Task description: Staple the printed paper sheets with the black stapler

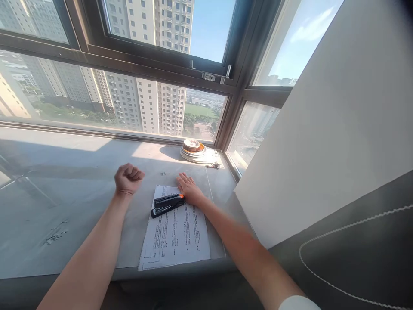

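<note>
My left hand (129, 178) is closed in a fist above the grey sill, left of the printed paper; nothing sticks out between its fingers. My right hand (189, 189) lies flat at the top right edge of the paper (176, 239), fingers stretched out and pointing away from me. A black stapler (167, 203) with an orange spot at its right end rests on the upper part of the paper. Its two arms are spread apart toward the left. The stapler's right end is close beside my right hand; I cannot tell whether they touch.
Two staple pieces (163, 173) lie beyond the paper, and several loose staples (55, 237) are scattered at left. Stacked tape rolls (193, 150) stand by the window corner near a small dark item (213, 165). A white wall panel (322, 129) and beaded cord (301, 254) are at right.
</note>
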The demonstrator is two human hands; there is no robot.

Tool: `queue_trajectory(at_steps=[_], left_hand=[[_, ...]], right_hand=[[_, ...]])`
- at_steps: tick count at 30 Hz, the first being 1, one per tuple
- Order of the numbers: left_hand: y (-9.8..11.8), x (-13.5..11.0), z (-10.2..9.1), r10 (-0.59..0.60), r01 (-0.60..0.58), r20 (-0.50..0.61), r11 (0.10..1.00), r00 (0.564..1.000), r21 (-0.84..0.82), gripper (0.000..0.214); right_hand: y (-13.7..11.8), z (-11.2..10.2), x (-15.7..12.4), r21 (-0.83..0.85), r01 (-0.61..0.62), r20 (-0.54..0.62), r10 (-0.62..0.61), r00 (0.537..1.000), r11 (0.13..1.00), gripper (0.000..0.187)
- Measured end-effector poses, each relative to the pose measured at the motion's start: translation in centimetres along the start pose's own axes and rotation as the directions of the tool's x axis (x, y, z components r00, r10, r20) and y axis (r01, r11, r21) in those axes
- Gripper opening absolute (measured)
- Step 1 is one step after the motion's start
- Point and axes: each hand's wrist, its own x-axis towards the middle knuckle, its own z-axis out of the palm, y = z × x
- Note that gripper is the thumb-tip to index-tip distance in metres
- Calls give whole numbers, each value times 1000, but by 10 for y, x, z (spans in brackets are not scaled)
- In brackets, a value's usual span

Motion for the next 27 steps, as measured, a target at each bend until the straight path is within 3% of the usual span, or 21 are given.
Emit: queue_trajectory(at_steps=[2, 4, 7, 10, 11, 12, 14, 16, 17, 19, 21, 24, 27], left_hand=[[-17, -1, 20, -3, 6, -21, 989, 1000, 147, 59], [-36, -5, 40, -24, 6, 36, 904, 999, 428, 51], [-60, -15, 62, -55, -194, 290, 625, 955, 756, 32], [-72, -25, 72, -162, -378, 468, 395, 869, 837, 23], [-74, -27, 73, -202, -403, 484, 337, 852, 851, 24], [-74, -30, 73, -234, -417, 485, 286, 842, 863, 25], [-74, -32, 73, -279, -433, 478, 210, 833, 877, 27], [-74, -33, 73, -315, -434, 470, 182, 825, 883, 24], [-74, -33, 73, -330, -426, 464, 185, 822, 886, 23], [-74, -32, 74, -352, -405, 460, 221, 815, 887, 21], [-74, -30, 73, -352, -393, 475, 282, 806, 875, 19], [-75, -25, 71, -323, -369, 492, 373, 808, 851, 18], [-75, -22, 68, -320, -318, 473, 432, 821, 844, 21]], right_hand=[[18, -9, -14, 6, -19, -3, 19, 1000, 1000, 49], [32, -17, -22, 14, -53, -20, 54, 998, 998, 48], [42, -29, -24, 59, -83, -112, 89, 990, 995, 46], [34, -47, -25, 164, -61, -372, 119, 921, 985, 42], [29, -53, -26, 191, -14, -440, 98, 893, 982, 40], [22, -59, -29, 197, 80, -441, 16, 898, 977, 38], [8, -66, -35, 193, 331, -264, -276, 924, 924, 34], [-4, -64, -41, 190, 489, -74, -485, 872, 851, 45], [-8, -60, -43, 179, 520, -18, -526, 851, 835, 50], [-11, -51, -44, 139, 518, 3, -524, 852, 844, 49], [-7, -45, -42, 104, 472, -55, -468, 882, 876, 39], [12, -48, -39, 67, 299, -283, -269, 921, 952, 30], [35, -60, -38, 72, 76, -508, -29, 861, 995, 28]])
